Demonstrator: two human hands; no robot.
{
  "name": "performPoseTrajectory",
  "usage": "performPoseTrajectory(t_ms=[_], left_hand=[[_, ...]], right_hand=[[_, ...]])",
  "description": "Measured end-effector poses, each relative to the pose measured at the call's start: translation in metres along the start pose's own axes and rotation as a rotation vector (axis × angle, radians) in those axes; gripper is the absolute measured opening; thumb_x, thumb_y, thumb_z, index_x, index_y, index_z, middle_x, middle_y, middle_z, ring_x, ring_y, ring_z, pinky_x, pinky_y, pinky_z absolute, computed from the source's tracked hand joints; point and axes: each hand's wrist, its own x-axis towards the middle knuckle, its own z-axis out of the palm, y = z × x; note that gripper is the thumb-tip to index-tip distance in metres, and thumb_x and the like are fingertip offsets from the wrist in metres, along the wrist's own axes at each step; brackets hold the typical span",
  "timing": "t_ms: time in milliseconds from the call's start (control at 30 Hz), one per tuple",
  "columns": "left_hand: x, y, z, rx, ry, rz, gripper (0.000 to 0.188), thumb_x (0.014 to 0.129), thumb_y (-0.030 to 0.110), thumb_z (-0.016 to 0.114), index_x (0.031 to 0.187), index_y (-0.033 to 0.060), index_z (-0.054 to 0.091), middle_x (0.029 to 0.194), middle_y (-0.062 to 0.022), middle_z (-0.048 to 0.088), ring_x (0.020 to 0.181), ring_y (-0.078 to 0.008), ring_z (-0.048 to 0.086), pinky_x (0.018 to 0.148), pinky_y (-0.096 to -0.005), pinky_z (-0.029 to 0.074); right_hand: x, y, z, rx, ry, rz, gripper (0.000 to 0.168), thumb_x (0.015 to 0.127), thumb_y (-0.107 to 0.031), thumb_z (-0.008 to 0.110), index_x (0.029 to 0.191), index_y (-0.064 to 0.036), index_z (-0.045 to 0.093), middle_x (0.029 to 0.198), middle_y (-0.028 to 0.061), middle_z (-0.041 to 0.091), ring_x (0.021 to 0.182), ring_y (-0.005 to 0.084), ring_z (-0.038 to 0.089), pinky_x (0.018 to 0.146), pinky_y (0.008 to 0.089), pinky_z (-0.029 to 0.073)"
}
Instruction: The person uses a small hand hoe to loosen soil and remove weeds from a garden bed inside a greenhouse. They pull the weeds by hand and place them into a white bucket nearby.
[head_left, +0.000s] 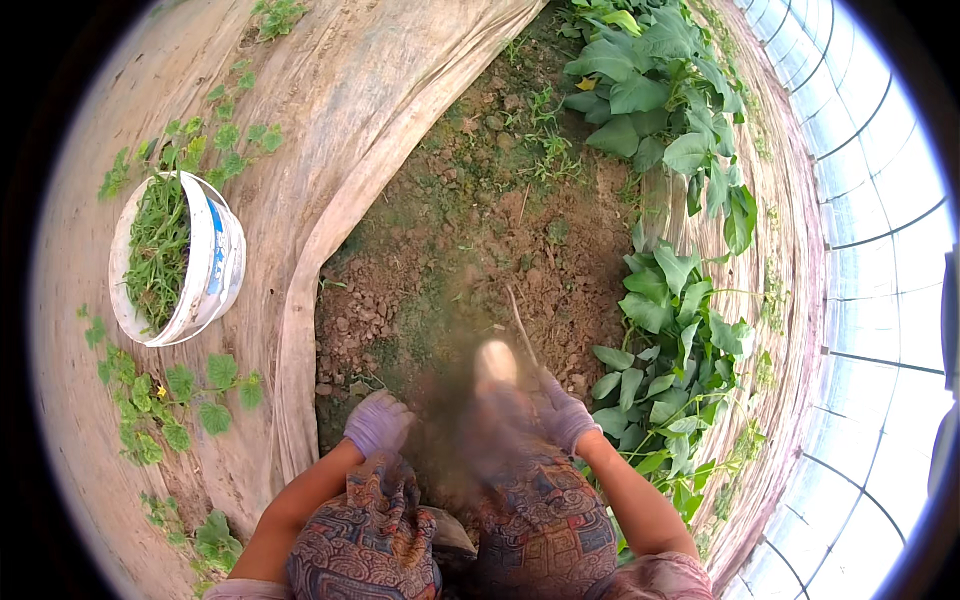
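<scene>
My left hand (380, 421), in a lilac glove, is low over the bare soil (450, 217) beside the edge of the pale ground sheet. Its fingers are curled near a small weed (366, 385); whether they pinch anything is hidden. In a matching glove, my right hand (564, 416) holds a thin brown stick-like tool (519, 322) whose far end slants forward over the soil. Between the two hands, a pale shoe tip (496, 363) shows ahead of my patterned trouser leg (547, 510), partly blurred.
On the sheet (330, 165) at left stands a white bucket (196, 255) filled with pulled green weeds (156, 255). Small vine plants (214, 390) grow through the sheet. Leafy plants (667, 300) line the right side, before the greenhouse's clear film wall (870, 225). More weeds (553, 146) grow ahead.
</scene>
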Motion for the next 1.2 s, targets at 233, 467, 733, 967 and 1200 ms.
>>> performPoseTrajectory(t_ms=[233, 467, 733, 967, 1200], left_hand=[[-0.004, 0.0, -0.003, -0.046, -0.041, -0.004, 0.018, 0.069, 0.022, 0.051, 0.081, 0.0142, 0.061, 0.08, -0.0034, 0.058, 0.084, -0.0207, 0.053, 0.088, -0.0359, 0.035], [-0.002, -0.005, 0.01, -0.062, -0.004, 0.008, 0.021, 0.067, 0.024, 0.053, 0.085, 0.0156, 0.059, 0.077, -0.0018, 0.053, 0.078, -0.0208, 0.051, 0.087, -0.0355, 0.035], [-0.002, -0.005, 0.006, -0.112, -0.066, -0.035, 0.022, 0.069, 0.023, 0.049, 0.085, 0.0131, 0.06, 0.085, -0.0055, 0.058, 0.089, -0.0223, 0.052, 0.091, -0.0363, 0.033], [-0.001, -0.004, 0.004, -0.12, -0.074, -0.003, 0.022, 0.07, 0.022, 0.048, 0.086, 0.0121, 0.06, 0.087, -0.0065, 0.057, 0.09, -0.0232, 0.051, 0.09, -0.0365, 0.032], [-0.003, -0.005, 0.007, -0.128, 0.014, 0.032, 0.022, 0.072, 0.023, 0.048, 0.086, 0.0125, 0.061, 0.084, -0.0051, 0.058, 0.087, -0.0216, 0.052, 0.088, -0.0357, 0.034]], right_hand=[[0.06, -0.105, -0.121, 0.109, 0.043, 0.247, 0.043, 0.088, -0.025, 0.042, 0.129, -0.018, 0.033, 0.1, 0.0065, 0.054, 0.09, 0.0163, 0.05, 0.077, 0.0267, 0.042], [0.06, -0.088, 0.023, 0.112, 0.19, 0.34, 0.056, 0.086, -0.03, 0.043, 0.135, -0.031, 0.015, 0.099, 0.0233, 0.056, 0.091, 0.0381, 0.054, 0.079, 0.04, 0.042], [-0.126, -0.051, 0.142, -0.035, 0.08, 0.31, 0.06, 0.085, -0.028, 0.045, 0.134, -0.031, 0.013, 0.082, 0.029, 0.056, 0.081, 0.0441, 0.054, 0.07, 0.047, 0.042], [-0.208, -0.105, 0.114, 0.176, -0.007, 0.599, 0.057, 0.084, -0.025, 0.047, 0.134, -0.029, 0.019, 0.093, 0.0263, 0.056, 0.088, 0.0428, 0.052, 0.073, 0.0442, 0.044], [-0.113, -0.081, 0.083, 0.259, 0.357, 0.525, 0.054, 0.085, -0.026, 0.045, 0.133, -0.027, 0.019, 0.094, 0.0279, 0.055, 0.084, 0.0445, 0.052, 0.071, 0.0473, 0.042]])
